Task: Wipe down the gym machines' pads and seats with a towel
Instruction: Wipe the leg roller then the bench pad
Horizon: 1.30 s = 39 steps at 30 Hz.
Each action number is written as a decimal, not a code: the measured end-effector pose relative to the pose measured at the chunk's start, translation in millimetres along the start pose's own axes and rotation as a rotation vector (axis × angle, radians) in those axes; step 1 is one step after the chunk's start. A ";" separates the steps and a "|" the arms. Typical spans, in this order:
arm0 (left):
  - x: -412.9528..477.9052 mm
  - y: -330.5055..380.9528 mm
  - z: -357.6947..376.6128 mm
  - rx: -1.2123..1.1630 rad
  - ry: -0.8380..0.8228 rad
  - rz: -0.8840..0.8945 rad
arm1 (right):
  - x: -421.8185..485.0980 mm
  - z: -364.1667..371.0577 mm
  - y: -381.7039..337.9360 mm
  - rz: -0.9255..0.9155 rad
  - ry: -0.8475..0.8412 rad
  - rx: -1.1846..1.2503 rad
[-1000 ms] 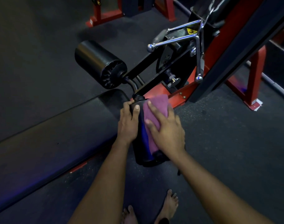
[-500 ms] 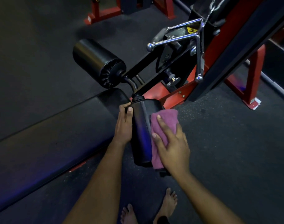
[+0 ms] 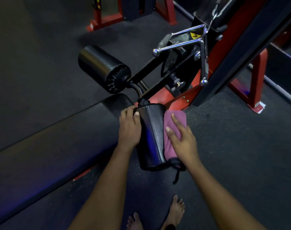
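Right hand (image 3: pixel 183 141) presses towel (image 3: pixel 175 117) flat-fingered against roller pad (image 3: pixel 151 135); left hand (image 3: pixel 129 128) grips its opposite side.

text: none legible | yellow warning sticker (image 3: pixel 194 36) on machine (image 3: pixel 231 40): unreadable

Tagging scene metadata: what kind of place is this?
Most likely a gym: a red-framed weight machine, its black roller pad, a long padded bench, and dark rubber flooring.

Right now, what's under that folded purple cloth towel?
The right side of the near black vinyl roller pad, which the towel lies against under the flat right hand. The covered patch of pad is hidden.
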<state>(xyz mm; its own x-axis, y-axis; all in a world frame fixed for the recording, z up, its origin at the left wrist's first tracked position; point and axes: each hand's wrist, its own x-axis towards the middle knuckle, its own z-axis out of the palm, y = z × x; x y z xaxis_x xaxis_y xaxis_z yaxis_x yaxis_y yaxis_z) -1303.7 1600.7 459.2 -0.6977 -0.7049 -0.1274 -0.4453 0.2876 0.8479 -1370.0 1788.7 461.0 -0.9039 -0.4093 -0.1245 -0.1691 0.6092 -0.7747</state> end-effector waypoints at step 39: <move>-7.3 -11.9 2.0 -0.029 -0.092 -0.053 | -27.3 1.4 -20.9 -0.014 0.000 -0.199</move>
<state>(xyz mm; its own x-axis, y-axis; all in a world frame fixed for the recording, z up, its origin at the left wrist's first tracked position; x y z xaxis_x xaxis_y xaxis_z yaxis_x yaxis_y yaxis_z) -1294.4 1603.7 449.0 -0.7227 -0.6559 -0.2181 -0.4675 0.2314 0.8532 -1341.3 1786.2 479.8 -0.9010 -0.4184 -0.1147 -0.2557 0.7256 -0.6388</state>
